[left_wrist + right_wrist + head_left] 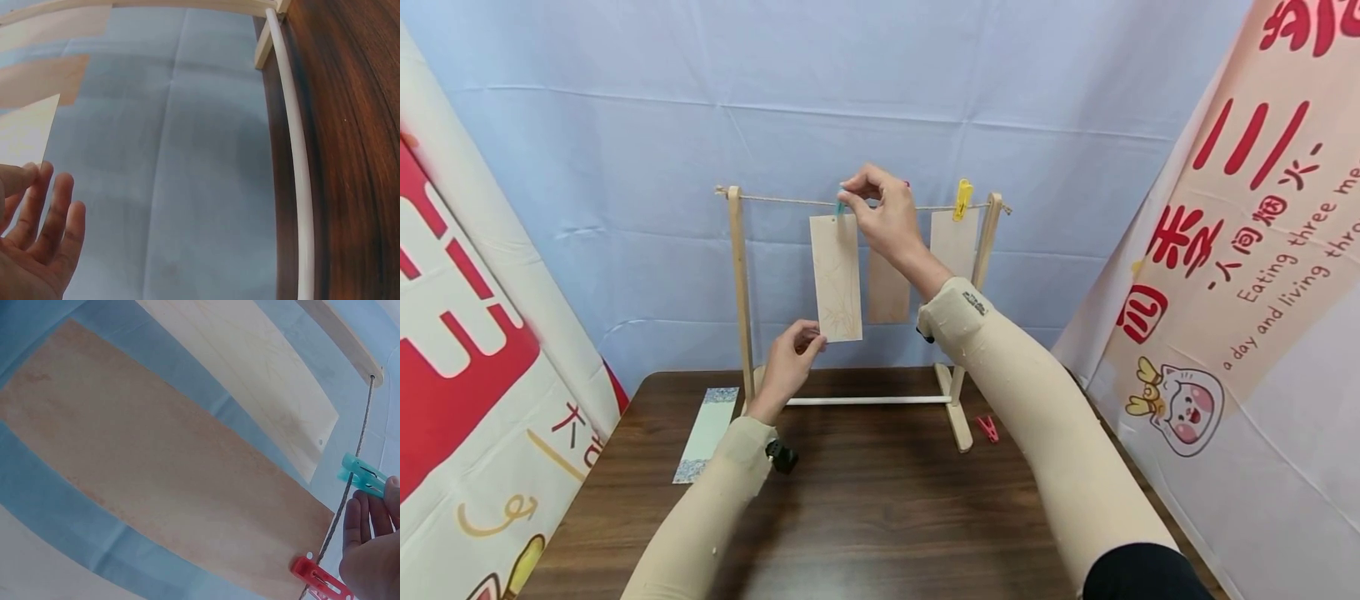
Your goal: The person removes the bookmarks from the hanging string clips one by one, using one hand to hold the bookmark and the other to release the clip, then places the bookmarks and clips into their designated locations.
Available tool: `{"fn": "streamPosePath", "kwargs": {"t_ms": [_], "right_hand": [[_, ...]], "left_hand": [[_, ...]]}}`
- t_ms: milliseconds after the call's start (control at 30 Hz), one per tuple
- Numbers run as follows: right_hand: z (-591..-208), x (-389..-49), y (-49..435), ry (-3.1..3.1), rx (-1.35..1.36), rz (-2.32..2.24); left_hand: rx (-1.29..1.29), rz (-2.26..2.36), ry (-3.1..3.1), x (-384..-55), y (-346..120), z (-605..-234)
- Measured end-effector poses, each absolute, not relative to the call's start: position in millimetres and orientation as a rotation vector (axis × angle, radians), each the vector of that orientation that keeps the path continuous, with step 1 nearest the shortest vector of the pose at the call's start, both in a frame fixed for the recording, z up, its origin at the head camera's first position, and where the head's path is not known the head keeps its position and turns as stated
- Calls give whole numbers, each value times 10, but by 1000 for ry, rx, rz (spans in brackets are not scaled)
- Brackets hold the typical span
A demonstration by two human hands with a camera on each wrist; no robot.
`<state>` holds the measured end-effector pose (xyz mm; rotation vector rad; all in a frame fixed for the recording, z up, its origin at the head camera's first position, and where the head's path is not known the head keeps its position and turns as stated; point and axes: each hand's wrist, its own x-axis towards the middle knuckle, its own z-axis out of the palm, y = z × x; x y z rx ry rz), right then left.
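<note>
My right hand [887,217] pinches a teal clothespin [361,475] at the rope [341,509]. Below it hangs a cream paper card [838,279] with a faint plant drawing and a small hole near its top. Between thumb and fingers, my left hand [790,362] pinches the card's lower left corner. In the right wrist view, the card's top edge looks apart from the clothespin. Beside it, a brownish card [169,450] hangs from a red clothespin [320,578], mostly hidden behind my right hand in the head view.
A yellow clothespin [963,200] holds a pale card [953,246] at the rope's right end. The rope spans a wooden frame [741,292] with a white lower bar [868,401]. On the table [880,517] lie a blue-edged card [709,433] and a pink-red clothespin [988,429].
</note>
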<state>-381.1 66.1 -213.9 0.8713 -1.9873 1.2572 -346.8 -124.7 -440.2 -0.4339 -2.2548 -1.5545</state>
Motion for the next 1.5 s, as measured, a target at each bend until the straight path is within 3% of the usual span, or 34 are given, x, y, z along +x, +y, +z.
{"fn": "streamPosePath", "kwargs": {"t_ms": [1200, 1500], "right_hand": [[-2269, -3718, 700, -1817, 934, 1318], [-2263, -3427, 662, -1751, 991, 1306]], "left_hand": [[-344, -1578, -2301, -3289, -1366, -4602], [-352, -1496, -2303, -3249, -1405, -4610]]}}
